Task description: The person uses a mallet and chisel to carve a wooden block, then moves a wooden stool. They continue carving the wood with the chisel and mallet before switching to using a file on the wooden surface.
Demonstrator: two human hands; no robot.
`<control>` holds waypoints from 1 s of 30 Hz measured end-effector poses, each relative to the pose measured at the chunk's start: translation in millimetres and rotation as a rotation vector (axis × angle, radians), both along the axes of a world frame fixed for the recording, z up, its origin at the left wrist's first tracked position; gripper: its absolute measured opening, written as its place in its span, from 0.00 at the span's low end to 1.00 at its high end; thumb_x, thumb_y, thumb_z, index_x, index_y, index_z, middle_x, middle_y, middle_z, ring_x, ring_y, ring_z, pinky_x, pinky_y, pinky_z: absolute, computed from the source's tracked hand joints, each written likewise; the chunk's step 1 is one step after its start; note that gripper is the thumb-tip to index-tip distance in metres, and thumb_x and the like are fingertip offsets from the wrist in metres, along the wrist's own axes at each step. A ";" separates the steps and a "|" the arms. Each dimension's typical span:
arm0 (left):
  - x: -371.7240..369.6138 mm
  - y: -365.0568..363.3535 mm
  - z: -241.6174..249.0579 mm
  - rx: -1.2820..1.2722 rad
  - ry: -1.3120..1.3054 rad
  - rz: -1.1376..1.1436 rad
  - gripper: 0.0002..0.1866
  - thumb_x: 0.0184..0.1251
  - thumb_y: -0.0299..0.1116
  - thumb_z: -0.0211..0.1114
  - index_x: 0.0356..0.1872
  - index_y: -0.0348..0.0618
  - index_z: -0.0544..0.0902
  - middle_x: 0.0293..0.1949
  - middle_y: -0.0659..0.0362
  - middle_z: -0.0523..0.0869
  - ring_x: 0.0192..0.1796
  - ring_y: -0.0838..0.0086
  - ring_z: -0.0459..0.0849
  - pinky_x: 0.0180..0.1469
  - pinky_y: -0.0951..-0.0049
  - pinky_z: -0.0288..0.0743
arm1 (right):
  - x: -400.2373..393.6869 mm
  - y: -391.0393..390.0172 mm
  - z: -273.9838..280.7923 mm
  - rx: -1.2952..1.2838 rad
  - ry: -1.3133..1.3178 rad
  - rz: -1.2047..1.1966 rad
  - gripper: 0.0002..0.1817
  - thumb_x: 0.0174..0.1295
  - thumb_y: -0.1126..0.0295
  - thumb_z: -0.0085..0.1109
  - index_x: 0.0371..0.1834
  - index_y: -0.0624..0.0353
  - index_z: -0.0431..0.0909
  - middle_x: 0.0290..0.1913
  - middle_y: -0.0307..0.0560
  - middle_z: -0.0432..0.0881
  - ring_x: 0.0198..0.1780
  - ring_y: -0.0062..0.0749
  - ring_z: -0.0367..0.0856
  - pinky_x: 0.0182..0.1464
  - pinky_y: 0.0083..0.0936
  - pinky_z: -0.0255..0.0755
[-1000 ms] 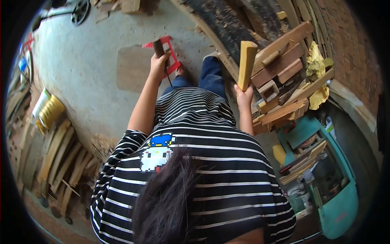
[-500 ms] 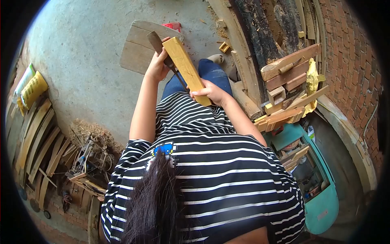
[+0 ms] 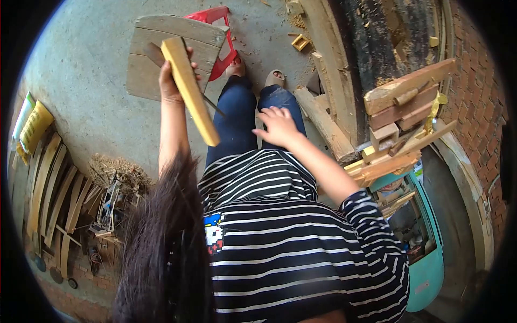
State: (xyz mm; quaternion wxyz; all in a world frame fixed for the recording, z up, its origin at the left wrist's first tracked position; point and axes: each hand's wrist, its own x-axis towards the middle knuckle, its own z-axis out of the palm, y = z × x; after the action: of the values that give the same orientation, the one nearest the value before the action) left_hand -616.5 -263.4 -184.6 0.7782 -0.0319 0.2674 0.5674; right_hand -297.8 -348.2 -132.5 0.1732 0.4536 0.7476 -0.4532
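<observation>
The block of wood (image 3: 188, 89) hides the middle of the tool (image 3: 154, 53) and the palm of the left hand (image 3: 169, 87); the tool's tip, against the jeans (image 3: 237, 121), is too small to make out. Past the board (image 3: 145, 81) and its right edge, the red stool (image 3: 222, 65) shows only in part (whether it bears the board, I cannot tell). Hair (image 3: 167, 237) covers part of the shirt's printed picture (image 3: 214, 237). The picture's top cuts off the dark plank (image 3: 371, 32). At the left edge of the floor (image 3: 91, 97), the sack (image 3: 39, 126) has print too blurred to read.
</observation>
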 end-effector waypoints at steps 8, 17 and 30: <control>-31.8 15.9 -98.3 0.245 -0.235 0.066 0.33 0.64 0.46 0.61 0.66 0.45 0.61 0.60 0.53 0.65 0.45 0.65 0.74 0.39 0.59 0.79 | 39.7 82.6 -207.5 -0.119 -0.247 0.100 0.27 0.51 0.52 0.55 0.59 0.37 0.74 0.61 0.40 0.75 0.67 0.38 0.65 0.69 0.52 0.51; -20.7 34.9 -83.4 0.282 -0.402 0.020 0.29 0.67 0.40 0.52 0.65 0.36 0.60 0.52 0.48 0.66 0.36 0.61 0.78 0.21 0.67 0.77 | 145.7 126.3 -544.7 0.009 -0.334 -0.976 0.22 0.46 0.63 0.63 0.40 0.69 0.80 0.41 0.59 0.84 0.47 0.43 0.83 0.50 0.37 0.74; -49.6 57.1 -83.2 0.173 -0.181 -0.174 0.25 0.72 0.37 0.51 0.63 0.42 0.53 0.57 0.53 0.62 0.50 0.55 0.77 0.50 0.47 0.78 | 161.1 120.0 -539.1 0.127 -0.355 -1.228 0.37 0.40 0.64 0.74 0.52 0.58 0.61 0.49 0.62 0.73 0.49 0.54 0.76 0.51 0.44 0.72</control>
State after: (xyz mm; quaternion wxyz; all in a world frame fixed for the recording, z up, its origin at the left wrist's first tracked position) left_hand -666.1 -206.4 -267.8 0.8452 0.0075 0.1477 0.5136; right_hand -136.7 -228.2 -671.6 -0.0239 0.8765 0.3371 -0.3428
